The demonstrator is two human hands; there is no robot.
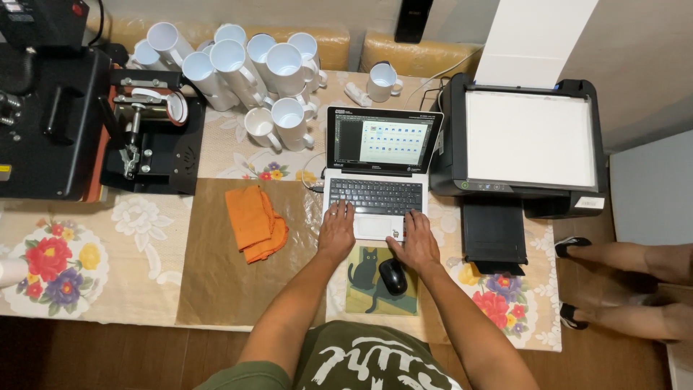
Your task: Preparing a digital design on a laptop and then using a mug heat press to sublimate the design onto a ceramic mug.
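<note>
Head view: your left hand and right hand rest spread on the laptop, pinching nothing. With the mouse just behind your right wrist, pulling back carelessly could knock it off its mat.

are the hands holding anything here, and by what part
Nothing is held. The left hand and right hand lie flat on the laptop, fingers at the keyboard's front edge. The black mouse lies untouched.
</note>
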